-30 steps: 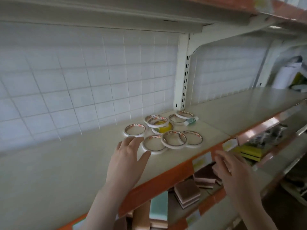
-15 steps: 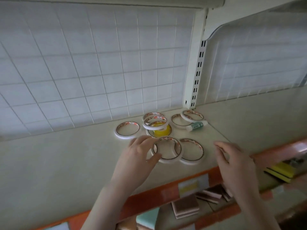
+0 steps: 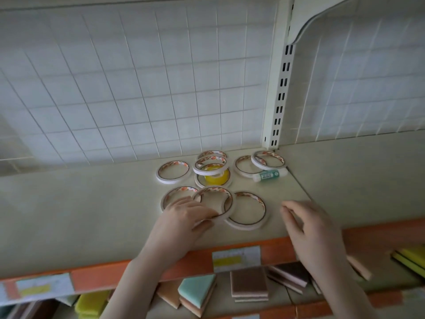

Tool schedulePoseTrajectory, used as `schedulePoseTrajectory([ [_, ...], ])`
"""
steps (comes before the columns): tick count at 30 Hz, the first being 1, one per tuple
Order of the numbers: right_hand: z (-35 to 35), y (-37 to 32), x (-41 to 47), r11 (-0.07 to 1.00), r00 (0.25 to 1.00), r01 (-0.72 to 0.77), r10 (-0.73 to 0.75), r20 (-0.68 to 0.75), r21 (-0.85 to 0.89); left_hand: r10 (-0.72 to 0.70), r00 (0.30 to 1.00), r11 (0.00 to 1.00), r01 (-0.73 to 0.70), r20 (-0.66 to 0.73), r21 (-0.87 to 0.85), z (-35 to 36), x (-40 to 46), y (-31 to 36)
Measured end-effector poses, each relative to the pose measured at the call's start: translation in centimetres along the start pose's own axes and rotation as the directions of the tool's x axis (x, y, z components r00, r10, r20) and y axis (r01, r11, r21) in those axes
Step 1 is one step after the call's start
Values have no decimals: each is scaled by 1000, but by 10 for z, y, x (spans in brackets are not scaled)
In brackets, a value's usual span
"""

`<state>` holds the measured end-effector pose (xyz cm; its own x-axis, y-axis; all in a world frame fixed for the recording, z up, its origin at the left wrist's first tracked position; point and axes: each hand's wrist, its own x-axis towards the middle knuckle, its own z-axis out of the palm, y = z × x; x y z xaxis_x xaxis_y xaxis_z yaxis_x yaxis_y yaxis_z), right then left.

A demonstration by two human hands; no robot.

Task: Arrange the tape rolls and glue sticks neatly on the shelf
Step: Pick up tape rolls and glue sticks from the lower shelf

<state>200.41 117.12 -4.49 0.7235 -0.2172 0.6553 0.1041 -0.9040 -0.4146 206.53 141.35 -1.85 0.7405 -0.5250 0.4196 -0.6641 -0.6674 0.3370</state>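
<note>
Several thin white tape rolls lie scattered on the beige shelf. My left hand pinches the near rim of the front middle roll, which overlaps the front left roll and the front right roll. Behind them, a white roll leans on a yellow tape roll, with another roll to the left. A green-labelled glue stick lies on its side at the back right, below two overlapping rolls. My right hand hovers right of the rolls, fingers loosely curved and holding nothing.
A white wire grid backs the shelf, with a slotted upright post behind the rolls. The shelf's orange front edge carries price labels. Sponges in several colours lie on the shelf below.
The view has tilted down and moved closer. My left hand has slid forward from the shelf front onto the front rolls and taken hold of the middle one. My right hand has risen over the shelf.
</note>
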Motion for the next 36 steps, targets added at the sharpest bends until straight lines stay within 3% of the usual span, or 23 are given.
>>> schedulePoseTrajectory([
  [8,4,-29,10,984,981,169,-174,86,54,-106,980,994,104,-167,-24,-20,-13,4],
  [12,15,-43,19,969,905,248,-230,358,-5,-166,965,986,165,-201,-20,-31,-22,0],
  [15,21,-51,22,949,863,310,-254,437,-59,-208,955,976,215,-213,12,-39,-32,-5],
  [19,22,-54,20,922,865,379,-323,384,-78,-248,937,961,270,-246,56,-45,-43,-11],
  [26,30,-55,15,902,895,431,-422,148,-30,-302,897,933,348,-324,94,-52,-64,-18],
  [36,44,-114,14,875,865,484,-483,133,29,-311,874,916,381,-373,129,-108,-99,-36],
])
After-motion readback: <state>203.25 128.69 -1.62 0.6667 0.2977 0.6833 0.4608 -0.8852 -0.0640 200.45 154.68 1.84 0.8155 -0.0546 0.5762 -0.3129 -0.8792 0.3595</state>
